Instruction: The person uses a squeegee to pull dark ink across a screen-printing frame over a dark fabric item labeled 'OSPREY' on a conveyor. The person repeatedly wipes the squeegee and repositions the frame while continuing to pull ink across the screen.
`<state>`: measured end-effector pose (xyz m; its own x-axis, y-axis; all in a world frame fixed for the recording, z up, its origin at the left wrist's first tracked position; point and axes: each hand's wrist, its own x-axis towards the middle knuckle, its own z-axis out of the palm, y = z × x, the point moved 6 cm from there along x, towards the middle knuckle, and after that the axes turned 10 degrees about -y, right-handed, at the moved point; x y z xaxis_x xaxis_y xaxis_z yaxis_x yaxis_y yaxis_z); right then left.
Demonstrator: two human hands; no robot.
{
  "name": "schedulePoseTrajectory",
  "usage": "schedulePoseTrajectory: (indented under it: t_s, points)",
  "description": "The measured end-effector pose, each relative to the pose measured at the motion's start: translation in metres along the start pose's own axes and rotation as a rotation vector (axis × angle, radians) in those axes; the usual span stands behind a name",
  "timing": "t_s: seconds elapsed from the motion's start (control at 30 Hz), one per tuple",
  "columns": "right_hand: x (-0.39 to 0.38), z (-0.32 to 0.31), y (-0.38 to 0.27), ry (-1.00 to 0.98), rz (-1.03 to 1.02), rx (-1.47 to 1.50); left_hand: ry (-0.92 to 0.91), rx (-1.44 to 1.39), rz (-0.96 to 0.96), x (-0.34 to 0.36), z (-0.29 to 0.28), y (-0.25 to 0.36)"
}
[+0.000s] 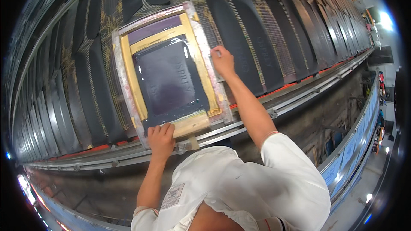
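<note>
A screen printing frame (120,70), its sides stained white and pink, lies on the long table in front of me. Yellow tape (193,45) borders the mesh inside it, and dark, glossy ink (165,77) covers the middle. A squeegee (192,124) with a wooden handle rests across the frame's near end. My left hand (162,140) is closed over the left end of that handle. Further up, on the right side, my right hand (222,62) has its fingers curled at the frame's outer edge. The squeegee's blade is hidden.
Rows of dark cut fabric pieces (244,38) lie on the table on both sides of the frame. A metal rail (252,119) runs along the table's near edge, with clamp-like stops on it. A long blue-sided structure (342,158) stands at the right, across an aisle.
</note>
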<state>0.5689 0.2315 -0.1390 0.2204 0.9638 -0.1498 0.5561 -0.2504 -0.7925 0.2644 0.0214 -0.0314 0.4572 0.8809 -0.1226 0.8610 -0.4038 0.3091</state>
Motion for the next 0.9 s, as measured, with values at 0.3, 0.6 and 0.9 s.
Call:
schedulePoseTrajectory:
  t_s: [0.3, 0.6, 0.9]
  points:
    - [0.025, -0.088, -0.019, -0.435, 0.128, -0.524, 0.189, 0.024, 0.066, 0.154, -0.008, -0.032]
    - [0.084, -0.048, -0.146, -0.757, -0.540, -0.361, 0.074, -0.050, 0.080, 0.289, -0.054, -0.065]
    - [0.135, 0.003, -0.106, -0.771, -0.377, -0.557, -0.108, -0.075, -0.065, 0.343, -0.034, -0.089]
